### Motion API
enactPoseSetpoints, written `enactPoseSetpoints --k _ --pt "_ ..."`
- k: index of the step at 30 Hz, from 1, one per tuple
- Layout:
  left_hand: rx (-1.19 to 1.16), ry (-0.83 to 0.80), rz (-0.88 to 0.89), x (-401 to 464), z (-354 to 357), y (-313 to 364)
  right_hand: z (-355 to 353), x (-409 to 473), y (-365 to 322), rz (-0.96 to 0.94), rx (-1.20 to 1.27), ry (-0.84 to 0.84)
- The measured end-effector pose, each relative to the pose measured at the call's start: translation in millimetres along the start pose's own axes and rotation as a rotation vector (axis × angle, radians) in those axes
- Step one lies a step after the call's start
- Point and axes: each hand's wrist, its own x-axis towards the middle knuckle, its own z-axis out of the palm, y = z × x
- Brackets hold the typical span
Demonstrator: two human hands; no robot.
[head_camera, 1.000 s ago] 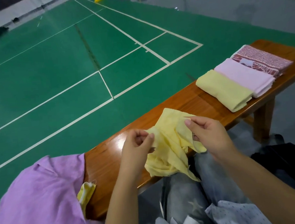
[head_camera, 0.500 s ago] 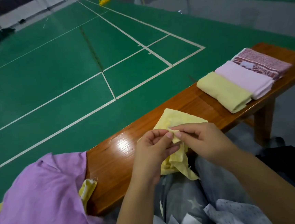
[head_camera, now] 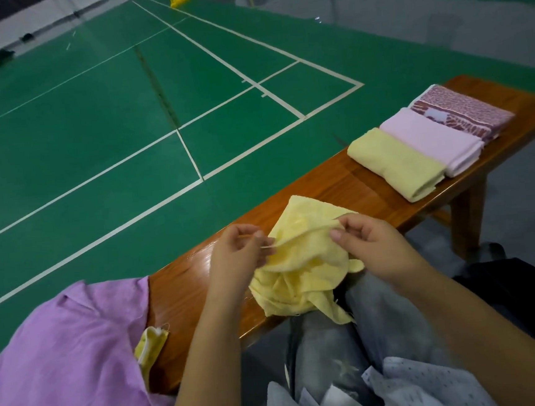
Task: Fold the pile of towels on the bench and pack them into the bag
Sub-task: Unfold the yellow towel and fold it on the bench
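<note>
Both hands, left hand (head_camera: 236, 254) and right hand (head_camera: 365, 243), have drawn apart again, pinching the yellow towel's (head_camera: 300, 264) top edge taut; folding is just beginning.

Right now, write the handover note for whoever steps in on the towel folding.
Left hand and right hand each pinch the top edge of the crumpled yellow towel over the bench.
Done: three folded towels in a row at the far end: yellow, pink, patterned.
Left: fold this one, then the purple pile at left. Nothing shows packed; no bag identifiable.
</note>
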Motion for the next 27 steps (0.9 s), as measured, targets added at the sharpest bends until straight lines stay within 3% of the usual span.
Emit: enactPoseSetpoints --k 2,3,7,12,17,21,24,27 --pt "0.261 0.152 -0.033 33.1 -4.5 -17.5 -13.6 0.9 2.0 0.084 0.158 0.037" --pt "0.343 0.148 -0.098 45.5 -4.3 -25.9 -19.8 1.4 2.0 0.11 0.21 0.056" --pt "0.491 -0.086 -0.34 73.2 7.6 -51.8 -36.2 2.2 -4.4 0.152 0.413 0.116" --pt "0.648 -0.28 -0.257 75.1 29.3 -53.6 -48.4 3.1 -6.3 0.169 0.367 0.159" --pt "0.313 -0.137 -0.235 74.7 22.0 -59.3 -59.2 6.1 -2.8 0.139 0.279 0.265" --pt "0.264 0.08 -0.085 84.0 -6.5 -45.5 -62.4 9.8 -4.8 0.061 0.2 0.316" --pt "0.342 0.182 -0.012 86.8 -31.1 -42.5 -54.6 11.8 -3.7 0.025 0.158 0.318" --pt "0.704 0.093 -0.086 79.8 -42.0 -56.3 -45.9 12.4 6.8 0.063 0.058 0.261"
